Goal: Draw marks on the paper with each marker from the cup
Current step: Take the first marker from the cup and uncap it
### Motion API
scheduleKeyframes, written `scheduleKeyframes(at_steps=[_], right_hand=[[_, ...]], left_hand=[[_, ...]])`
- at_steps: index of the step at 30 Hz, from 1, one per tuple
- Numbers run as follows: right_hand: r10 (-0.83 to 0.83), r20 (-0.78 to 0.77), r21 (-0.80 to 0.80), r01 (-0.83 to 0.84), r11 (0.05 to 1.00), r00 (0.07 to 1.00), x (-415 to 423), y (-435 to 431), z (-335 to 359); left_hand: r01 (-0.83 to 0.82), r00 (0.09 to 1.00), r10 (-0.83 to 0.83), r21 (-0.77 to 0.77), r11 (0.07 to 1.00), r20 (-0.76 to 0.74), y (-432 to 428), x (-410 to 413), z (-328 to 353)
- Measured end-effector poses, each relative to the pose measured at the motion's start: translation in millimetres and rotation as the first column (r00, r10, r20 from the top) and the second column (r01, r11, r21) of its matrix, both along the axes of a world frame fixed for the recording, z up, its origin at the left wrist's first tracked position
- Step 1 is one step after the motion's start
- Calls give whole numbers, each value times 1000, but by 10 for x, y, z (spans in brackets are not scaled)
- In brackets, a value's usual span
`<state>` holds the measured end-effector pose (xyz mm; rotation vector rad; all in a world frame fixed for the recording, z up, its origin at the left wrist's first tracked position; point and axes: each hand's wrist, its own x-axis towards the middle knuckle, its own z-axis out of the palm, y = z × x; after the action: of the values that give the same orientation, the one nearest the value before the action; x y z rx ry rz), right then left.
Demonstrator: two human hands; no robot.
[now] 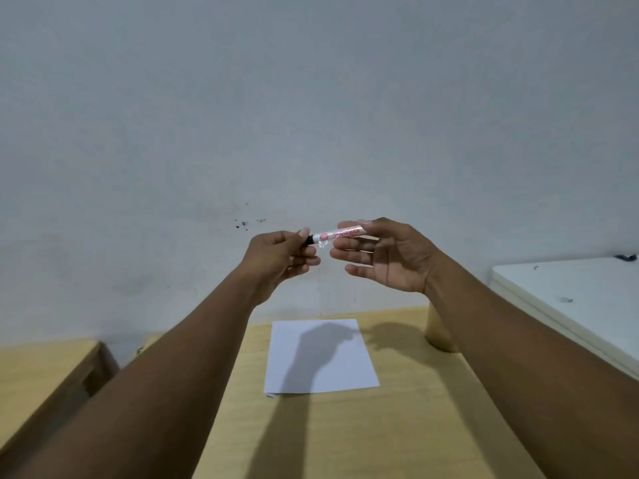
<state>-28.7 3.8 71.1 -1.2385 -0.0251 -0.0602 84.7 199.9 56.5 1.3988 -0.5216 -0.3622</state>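
Both forearms reach up from the bottom corners, hands raised well above the table (397, 426). 1 marker (337, 235), white barrel with pink print too blurred to read, lies level between them. Left hand (276, 261) pinches its dark end; right hand (383, 255) holds the barrel between thumb and fingertips, lower fingers spread. Paper (321, 357) lies flat below, unmarked. Cup (437, 331) stands just behind the right forearm.

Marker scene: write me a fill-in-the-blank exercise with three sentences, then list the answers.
1. The marker is held by ____ hands, well above the table.
2. The left hand grips the marker's ____ end.
3. The sheet of paper lying on the table bears ____ drawn marks.

Answers: both; black; no
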Motion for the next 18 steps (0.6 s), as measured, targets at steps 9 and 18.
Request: scheduleKeyframes(at_steps=[9,18], right_hand=[[-199,-160,-85,188,979,967,904,716,-690],[-65,-83,-71,60,996,994,1366,680,-1074]], left_hand=[[-18,996,20,17,1000,-87,445,350,-640],[-92,943,45,-129,987,-329,491,672,-1161]])
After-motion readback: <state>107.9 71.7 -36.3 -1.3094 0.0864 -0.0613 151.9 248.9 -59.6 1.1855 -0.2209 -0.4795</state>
